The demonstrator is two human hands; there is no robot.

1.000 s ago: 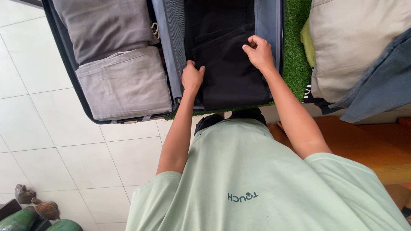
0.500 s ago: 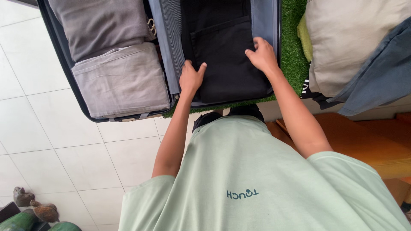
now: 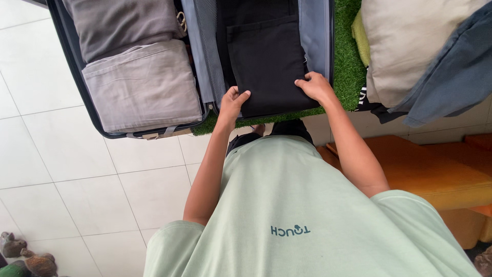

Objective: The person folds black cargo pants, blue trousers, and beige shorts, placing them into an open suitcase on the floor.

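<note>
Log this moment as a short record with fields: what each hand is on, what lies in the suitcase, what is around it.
left hand: grips the near left corner of the folded black garment
right hand: on the garment's near right edge
suitcase: open, dark shell, on white floor tiles
left half: two folded grey garments
right half: black garment
beside suitcase: green turf mat, beige cushion

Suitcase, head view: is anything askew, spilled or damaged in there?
Nothing stands out. The open suitcase holds two grey folded garments lying flat in one half. In the other half, the left hand and right hand grip the near edge of a black folded garment, which lies square and flat.
</note>
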